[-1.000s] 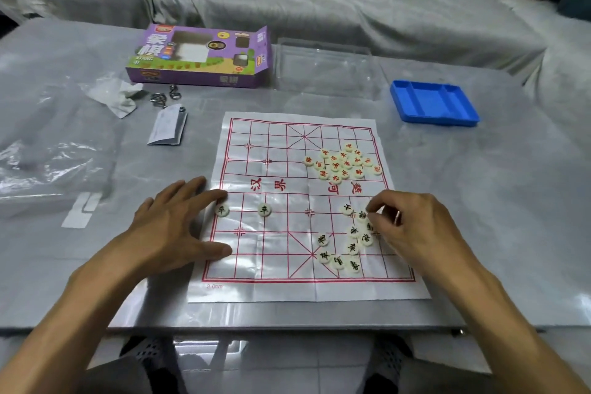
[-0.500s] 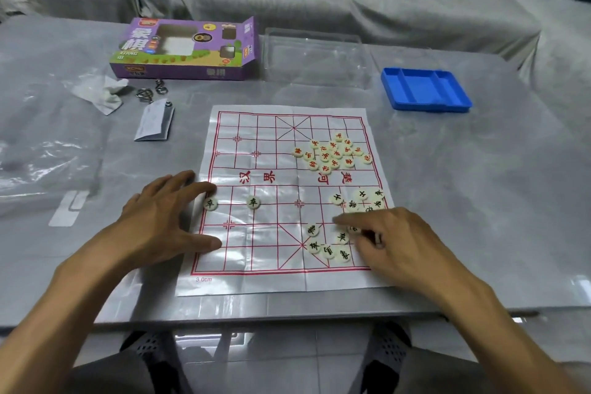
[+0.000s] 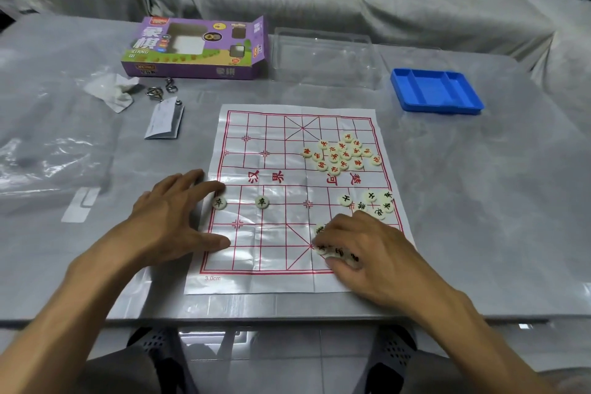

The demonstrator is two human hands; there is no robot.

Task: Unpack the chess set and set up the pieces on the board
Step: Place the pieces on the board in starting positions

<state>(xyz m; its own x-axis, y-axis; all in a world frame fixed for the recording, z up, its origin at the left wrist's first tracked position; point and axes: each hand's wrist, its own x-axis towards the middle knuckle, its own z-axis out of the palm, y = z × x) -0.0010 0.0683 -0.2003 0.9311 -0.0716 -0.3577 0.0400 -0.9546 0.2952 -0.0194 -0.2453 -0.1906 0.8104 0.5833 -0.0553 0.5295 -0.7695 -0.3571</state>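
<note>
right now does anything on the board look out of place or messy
Yes. The red pieces lie in a loose heap on the far right of the board, off the line crossings. The black pieces are scattered near the right hand. Only two black pieces sit neatly on crossings by the left hand.

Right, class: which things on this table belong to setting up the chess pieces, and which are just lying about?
Belong to the job:
- board sheet
- red-marked pieces, heaped
- black-marked pieces
- two placed black pieces
- left hand on the sheet's edge
- right hand among pieces

Lying about:
- purple box
- blue tray
- clear lid
- leaflet
- metal rings
- plastic bag
</note>
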